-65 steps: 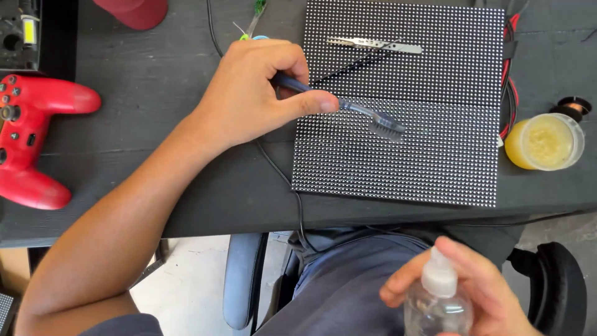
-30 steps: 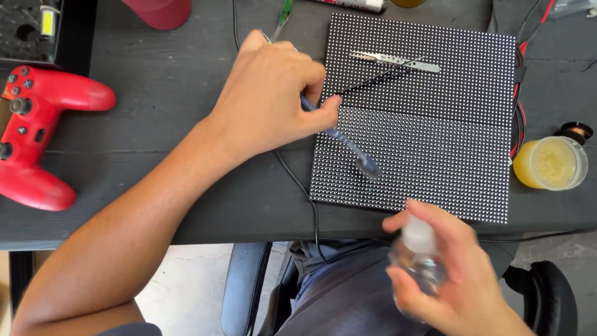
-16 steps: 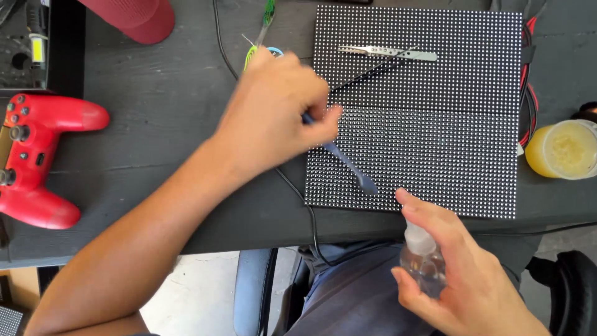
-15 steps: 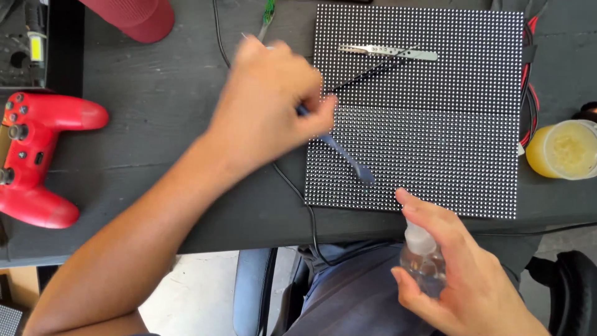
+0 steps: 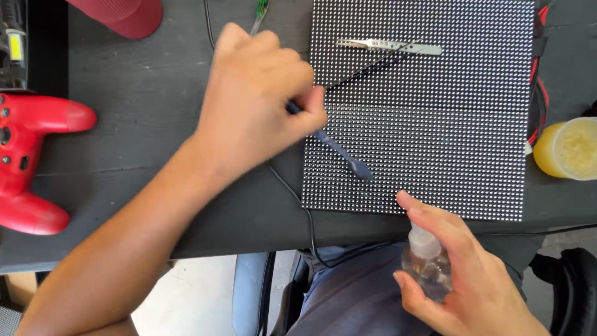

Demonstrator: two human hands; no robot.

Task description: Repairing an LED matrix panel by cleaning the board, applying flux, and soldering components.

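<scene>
My left hand (image 5: pixel 258 102) grips a thin dark blue brush-like tool (image 5: pixel 341 155) whose tip rests on the lower left of a black dotted LED panel (image 5: pixel 435 137) lying flat on the dark table (image 5: pixel 137 137). My right hand (image 5: pixel 463 274) holds a small clear spray bottle (image 5: pixel 426 261) just off the table's near edge, below the panel, with the forefinger over its nozzle. Metal tweezers (image 5: pixel 388 45) lie on the panel's upper part.
A red game controller (image 5: pixel 31 162) lies at the left edge. A dark red round object (image 5: pixel 121 14) is at the top left. A yellow tub (image 5: pixel 569 149) and red and black wires (image 5: pixel 540 93) sit right of the panel. A black cable (image 5: pixel 292 193) runs off the near edge.
My right hand has raised the spray bottle from my lap up toward the panel's near edge. My left hand has kept the tool on the panel, shifting its tip slightly over the lower left.
</scene>
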